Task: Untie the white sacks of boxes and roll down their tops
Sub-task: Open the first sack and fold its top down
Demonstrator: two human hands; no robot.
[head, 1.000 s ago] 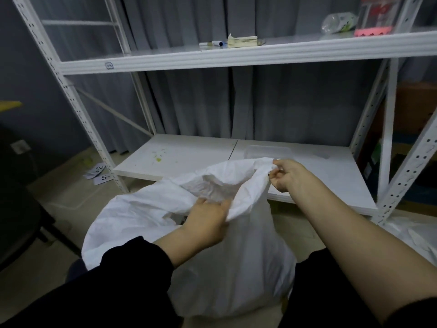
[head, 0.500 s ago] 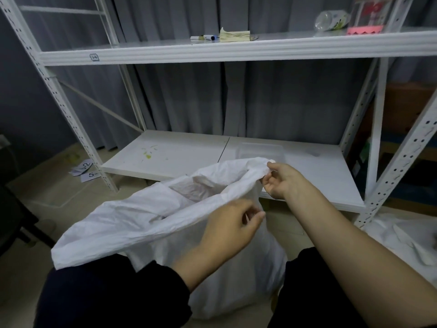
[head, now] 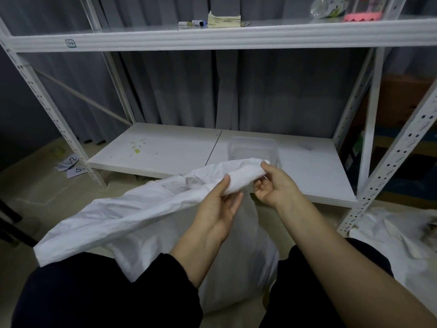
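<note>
A white woven sack (head: 236, 268) stands on the floor between my knees, its mouth open and its contents hidden. Its loose top (head: 142, 209) stretches from lower left up to a bunched corner at centre. My left hand (head: 218, 207) lies palm up under that rim, thumb pressed on the fabric and fingers beneath it. Just to the right, my right hand (head: 272, 183) pinches the bunched corner, thumb on top, fingers curled below. Another white sack (head: 402, 235) lies crumpled at the right.
A white metal rack stands directly ahead; its lower shelf (head: 165, 157) carries a clear plastic tub (head: 253, 147). The upper shelf (head: 212, 39) holds a marker, a paper pad, a bottle and a pink item. Numbered papers (head: 71, 165) lie on the floor at left.
My left hand let go of the near rim, slid right and turned palm up beside the right hand. The sack's corner is now bunched between both hands.
</note>
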